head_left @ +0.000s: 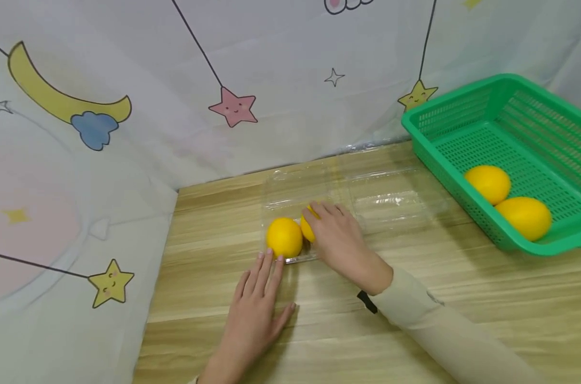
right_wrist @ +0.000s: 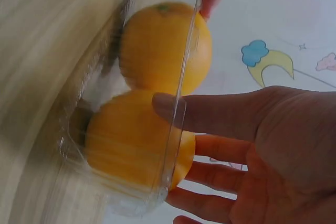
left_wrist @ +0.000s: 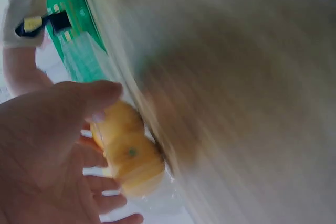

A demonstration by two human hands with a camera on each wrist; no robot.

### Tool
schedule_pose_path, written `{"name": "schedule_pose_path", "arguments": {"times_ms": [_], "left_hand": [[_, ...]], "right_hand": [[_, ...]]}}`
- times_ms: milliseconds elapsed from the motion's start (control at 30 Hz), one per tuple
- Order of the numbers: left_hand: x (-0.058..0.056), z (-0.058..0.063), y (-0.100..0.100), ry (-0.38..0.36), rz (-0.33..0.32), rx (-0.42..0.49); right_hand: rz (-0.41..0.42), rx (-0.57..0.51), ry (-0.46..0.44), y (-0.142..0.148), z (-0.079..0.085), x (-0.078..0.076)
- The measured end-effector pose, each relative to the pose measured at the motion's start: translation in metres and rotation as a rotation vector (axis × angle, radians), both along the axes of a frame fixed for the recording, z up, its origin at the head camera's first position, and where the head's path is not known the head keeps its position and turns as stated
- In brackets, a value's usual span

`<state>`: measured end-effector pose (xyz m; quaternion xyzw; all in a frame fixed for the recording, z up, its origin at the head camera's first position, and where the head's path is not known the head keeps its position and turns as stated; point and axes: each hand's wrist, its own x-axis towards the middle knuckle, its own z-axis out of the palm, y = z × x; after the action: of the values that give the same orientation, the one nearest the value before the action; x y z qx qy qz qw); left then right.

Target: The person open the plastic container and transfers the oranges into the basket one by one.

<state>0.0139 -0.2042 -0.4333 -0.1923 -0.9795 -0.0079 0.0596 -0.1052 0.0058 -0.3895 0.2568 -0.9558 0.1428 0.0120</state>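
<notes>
Two oranges sit side by side in the front of a clear plastic clamshell box (head_left: 297, 188), whose other half lies opened out to the right. My right hand (head_left: 339, 237) holds the right-hand orange (right_wrist: 139, 137), thumb on the near side and fingers on the far side. In the right wrist view, the box's thin wall passes in front of both fruits. My left hand (head_left: 255, 306) lies with straight fingers, tips at the box's front edge beside the left-hand orange (head_left: 284, 238). A green stem mark shows on one fruit in the left wrist view.
A green plastic basket (head_left: 455, 194) stands at the right with two more oranges in it, one farther back (head_left: 488, 184) and one nearer (head_left: 524, 218). A white curtain (head_left: 280, 64) printed with stars and a moon borders the wooden table (head_left: 204, 256) at the back and left.
</notes>
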Motion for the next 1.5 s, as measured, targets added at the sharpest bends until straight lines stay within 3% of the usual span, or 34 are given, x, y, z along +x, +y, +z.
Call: {"name": "schedule_pose_path", "arguments": {"times_ms": [167, 333, 967, 1200, 1500], "left_hand": [[0.002, -0.004, 0.001, 0.083, -0.020, -0.061], [0.003, -0.008, 0.003, 0.099, -0.031, -0.099], [0.005, -0.020, 0.009, 0.145, -0.009, -0.054], [0.003, -0.019, 0.011, 0.171, -0.012, -0.044], [0.004, -0.021, 0.016, 0.210, 0.005, -0.026]], "right_hand": [[0.001, 0.056, -0.001, -0.002, 0.001, -0.004], [-0.004, 0.060, 0.046, -0.005, 0.001, -0.005], [-0.010, -0.024, 0.191, -0.007, -0.009, -0.002], [-0.035, -0.041, 0.103, -0.006, -0.007, -0.002], [-0.014, -0.028, 0.073, -0.004, -0.004, -0.004]]}}
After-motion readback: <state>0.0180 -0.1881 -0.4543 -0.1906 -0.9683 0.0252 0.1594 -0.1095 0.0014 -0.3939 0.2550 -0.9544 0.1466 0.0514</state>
